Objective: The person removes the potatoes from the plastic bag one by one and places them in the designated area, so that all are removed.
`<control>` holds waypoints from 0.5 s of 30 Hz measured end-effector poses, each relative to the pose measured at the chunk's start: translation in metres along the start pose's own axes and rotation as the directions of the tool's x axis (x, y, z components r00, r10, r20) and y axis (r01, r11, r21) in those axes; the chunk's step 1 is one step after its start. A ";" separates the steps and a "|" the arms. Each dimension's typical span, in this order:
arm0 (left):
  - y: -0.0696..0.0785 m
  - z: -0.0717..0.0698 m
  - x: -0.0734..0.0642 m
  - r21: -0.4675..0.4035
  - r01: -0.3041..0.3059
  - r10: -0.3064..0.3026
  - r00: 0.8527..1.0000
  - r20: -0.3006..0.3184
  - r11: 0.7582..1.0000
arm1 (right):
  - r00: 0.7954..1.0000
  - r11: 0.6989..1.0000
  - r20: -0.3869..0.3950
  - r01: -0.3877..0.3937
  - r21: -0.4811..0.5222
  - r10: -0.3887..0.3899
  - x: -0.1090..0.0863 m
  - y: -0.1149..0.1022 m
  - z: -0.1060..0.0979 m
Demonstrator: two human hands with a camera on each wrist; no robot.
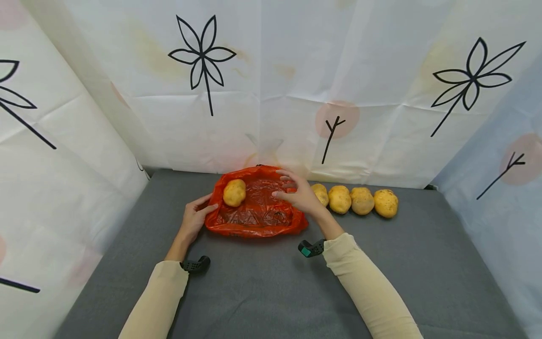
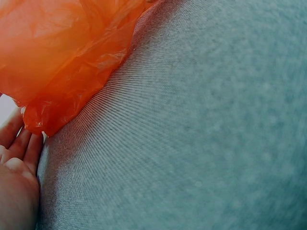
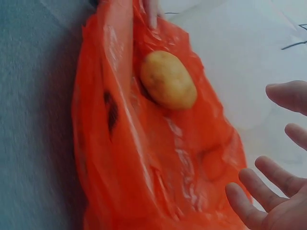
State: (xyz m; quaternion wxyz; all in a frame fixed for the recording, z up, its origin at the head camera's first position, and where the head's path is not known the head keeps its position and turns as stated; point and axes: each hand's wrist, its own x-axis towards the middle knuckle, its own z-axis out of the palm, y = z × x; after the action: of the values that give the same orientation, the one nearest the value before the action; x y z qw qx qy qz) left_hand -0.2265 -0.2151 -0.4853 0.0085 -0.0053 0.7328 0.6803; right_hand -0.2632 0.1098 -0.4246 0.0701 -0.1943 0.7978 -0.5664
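Note:
A red plastic bag point(image 1: 258, 230) lies spread on the grey table with its mouth facing up. One yellow potato point(image 1: 234, 192) rests inside it, toward the left end. My left hand point(image 1: 196, 219) holds the bag's left rim, the thumb lapping over the edge and the fingers outside. In the left wrist view those fingers point(image 2: 20, 143) lie against the crumpled plastic. Over the bag's right end hovers my right hand point(image 1: 301, 193), fingers spread and nothing in them. The right wrist view shows the potato point(image 3: 168, 80) inside the bag, away from that hand.
Several potatoes point(image 1: 362, 201) stand in a row to the right of the bag, the leftmost partly behind my right hand. A white cloth point(image 1: 275, 70) with black plant drawings hangs behind and at both sides of the grey table point(image 1: 254, 292).

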 end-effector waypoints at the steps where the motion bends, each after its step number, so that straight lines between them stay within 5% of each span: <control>1: 0.000 0.000 0.000 0.003 0.001 -0.001 1.000 -0.001 1.000 | 1.000 1.000 0.003 -0.010 0.009 0.010 0.002 0.001 0.004; 15: -0.032 -0.006 0.017 0.003 -0.003 0.003 1.000 -0.013 1.000 | 0.995 0.995 0.050 -0.089 0.055 0.086 0.024 0.008 0.048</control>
State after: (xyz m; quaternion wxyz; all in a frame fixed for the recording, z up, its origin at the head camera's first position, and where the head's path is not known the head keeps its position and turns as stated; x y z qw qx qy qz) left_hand -0.2431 -0.2232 -0.5176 0.0024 -0.0085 0.7339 0.6792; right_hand -0.2709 0.0611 -0.4462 0.1192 -0.1705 0.7870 -0.5809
